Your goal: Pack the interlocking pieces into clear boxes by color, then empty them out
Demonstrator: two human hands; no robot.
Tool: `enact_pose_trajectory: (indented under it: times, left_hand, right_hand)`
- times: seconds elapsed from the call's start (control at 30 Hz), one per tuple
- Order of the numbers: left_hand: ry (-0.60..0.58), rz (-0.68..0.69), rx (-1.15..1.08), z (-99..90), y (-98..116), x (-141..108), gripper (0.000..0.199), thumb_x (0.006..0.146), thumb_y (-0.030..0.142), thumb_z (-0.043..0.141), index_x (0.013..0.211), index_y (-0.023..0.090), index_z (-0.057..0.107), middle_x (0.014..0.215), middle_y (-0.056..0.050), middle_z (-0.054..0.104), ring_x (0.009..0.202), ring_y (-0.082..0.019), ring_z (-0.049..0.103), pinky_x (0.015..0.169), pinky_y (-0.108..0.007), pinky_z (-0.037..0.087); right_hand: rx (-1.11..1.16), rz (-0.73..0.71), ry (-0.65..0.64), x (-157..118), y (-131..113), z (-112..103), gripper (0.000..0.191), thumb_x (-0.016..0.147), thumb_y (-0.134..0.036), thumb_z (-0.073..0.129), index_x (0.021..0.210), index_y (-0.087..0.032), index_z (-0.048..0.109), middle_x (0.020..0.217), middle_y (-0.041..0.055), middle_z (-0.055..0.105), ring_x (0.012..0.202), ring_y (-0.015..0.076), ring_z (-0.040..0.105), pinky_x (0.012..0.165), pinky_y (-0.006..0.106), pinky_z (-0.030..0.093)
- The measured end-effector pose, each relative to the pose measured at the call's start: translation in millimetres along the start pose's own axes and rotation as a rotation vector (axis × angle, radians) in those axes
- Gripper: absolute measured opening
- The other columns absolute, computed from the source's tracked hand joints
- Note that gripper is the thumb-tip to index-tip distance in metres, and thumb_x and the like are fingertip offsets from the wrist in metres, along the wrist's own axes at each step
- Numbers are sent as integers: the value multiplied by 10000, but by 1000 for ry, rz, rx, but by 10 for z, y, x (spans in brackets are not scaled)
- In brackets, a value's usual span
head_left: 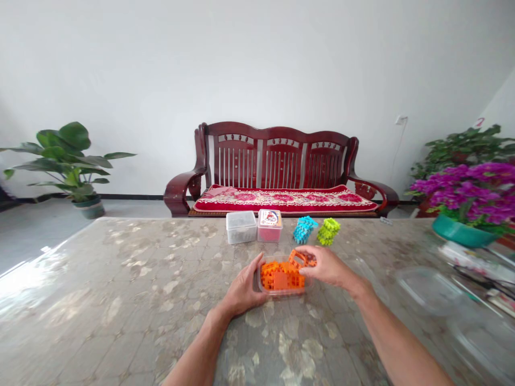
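A clear plastic box full of orange toy pieces sits on the table in front of me. My left hand is wrapped round the box's left side, thumb near the front and fingers at the back corner. Over the box's right back corner, my right hand pinches an orange piece that is tilted above the others. Beyond the box stand a blue stack of pieces and a lime green stack.
Two lidded boxes, one whitish and one red, stand at the table's back. Clear lids lie at the right, near a teal pot of purple flowers. A wooden bench stands behind.
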State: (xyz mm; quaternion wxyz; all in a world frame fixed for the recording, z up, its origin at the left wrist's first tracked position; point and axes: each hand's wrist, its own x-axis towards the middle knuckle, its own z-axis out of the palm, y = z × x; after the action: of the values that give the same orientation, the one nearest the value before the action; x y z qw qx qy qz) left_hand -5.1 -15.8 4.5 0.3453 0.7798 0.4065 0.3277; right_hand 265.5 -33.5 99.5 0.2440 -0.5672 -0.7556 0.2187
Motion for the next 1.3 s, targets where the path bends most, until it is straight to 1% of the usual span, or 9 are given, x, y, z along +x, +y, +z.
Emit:
enact_pose_trajectory:
  times: [0.13, 0.33, 0.57, 0.73, 0.97, 1.07, 1.17, 1.23, 1.3]
  left_hand:
    - [-4, -14, 9, -5, 17, 1, 1022, 624, 273, 775, 1501, 201, 255, 1411, -108, 517, 1270, -275, 501, 1085, -388, 381]
    - [-4, -7, 10, -12, 11, -2, 1015, 632, 279, 773, 1500, 207, 252, 1423, -103, 503, 1275, -270, 494, 1086, -387, 380]
    - [-6, -2, 18, -6, -8, -1, 1023, 630, 298, 782, 1500, 203, 253, 1435, -110, 492, 1282, -277, 492, 1095, -390, 373]
    - [6, 10, 22, -6, -6, 2, 1036, 630, 305, 785, 1505, 204, 241, 1423, -108, 506, 1280, -277, 498, 1088, -385, 384]
    - [6, 20, 23, 14, -41, 2, 1024, 633, 323, 791, 1499, 199, 257, 1409, -111, 518, 1267, -276, 512, 1086, -386, 388]
    - [17, 31, 18, 20, -58, 0, 1028, 637, 324, 788, 1504, 216, 247, 1406, -101, 523, 1266, -274, 512, 1088, -393, 386]
    - [22, 35, 13, 19, -50, 0, 1028, 627, 321, 791, 1500, 211, 260, 1408, -104, 521, 1265, -277, 511, 1084, -389, 390]
    - [22, 31, 12, 13, -28, 1, 1024, 621, 313, 792, 1497, 208, 272, 1409, -108, 519, 1264, -280, 512, 1082, -392, 391]
    - [20, 24, 15, 5, -2, 2, 1022, 621, 306, 789, 1497, 210, 271, 1408, -110, 521, 1263, -281, 512, 1082, -398, 389]
  right_hand:
    - [-115, -24, -74, -74, -18, -10, 554, 633, -209, 685, 1186, -213, 667, 1143, 66, 704, 995, 241, 650, 899, 338, 485]
    - [-185, -28, -69, -73, -10, -19, 541, 646, -206, 657, 1186, -234, 668, 1179, 64, 692, 1011, 238, 645, 905, 332, 475]
    - [-245, -69, -112, -63, -7, 144, 560, 648, -168, 621, 1204, -226, 655, 1204, 69, 685, 1085, 252, 628, 940, 340, 457]
    - [-247, -80, -101, -73, -21, 199, 574, 654, -157, 613, 1222, -238, 640, 1212, 64, 681, 1097, 256, 625, 955, 364, 451]
    - [-156, -39, -45, -67, 4, 176, 563, 666, -161, 632, 1225, -224, 630, 1153, 62, 699, 968, 215, 654, 856, 311, 487]
    - [-175, -64, -51, -47, 43, 202, 567, 670, -161, 638, 1233, -220, 628, 1218, 80, 668, 1083, 236, 615, 955, 360, 450]
    - [-195, -112, -11, -36, 59, 233, 555, 665, -147, 654, 1215, -216, 642, 1311, 92, 608, 1204, 247, 545, 1042, 389, 389]
    - [-200, -129, 15, -41, 49, 247, 491, 670, -144, 664, 1155, -222, 677, 1246, 82, 640, 1163, 238, 564, 1020, 376, 406]
    - [-201, -136, 29, -52, 29, 262, 390, 696, -143, 658, 1071, -237, 713, 1115, 57, 684, 1068, 219, 602, 969, 351, 434]
